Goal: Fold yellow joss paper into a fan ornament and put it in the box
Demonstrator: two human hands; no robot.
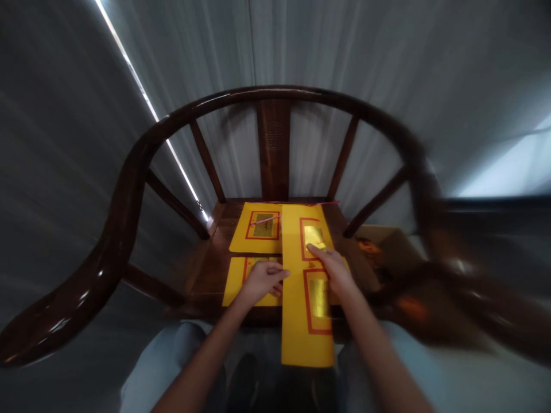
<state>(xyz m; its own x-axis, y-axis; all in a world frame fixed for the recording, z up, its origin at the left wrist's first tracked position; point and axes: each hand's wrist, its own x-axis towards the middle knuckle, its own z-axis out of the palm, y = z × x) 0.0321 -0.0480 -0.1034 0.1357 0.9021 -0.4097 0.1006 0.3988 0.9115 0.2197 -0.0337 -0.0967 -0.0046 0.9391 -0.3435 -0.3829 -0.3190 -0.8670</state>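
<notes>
Yellow sheet (297,292), likely light, creasable, best taken by long edges, is grasped by right hand (336,269); left hand's (263,281) edge grip can't be told.

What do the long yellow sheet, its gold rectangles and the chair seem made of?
Long yellow sheet: probably paper, fairly matte, thin with straight edges. Gold rectangles: likely metallic foil, given their bright sheen. Chair: apparently wood, dark and glossy, perhaps varnished; highlights run along its curved rail.

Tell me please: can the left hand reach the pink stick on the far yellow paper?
Probably yes: the pink stick lies largely exposed on that yellow paper beyond the left hand, and nothing seems to stand between them.
</notes>
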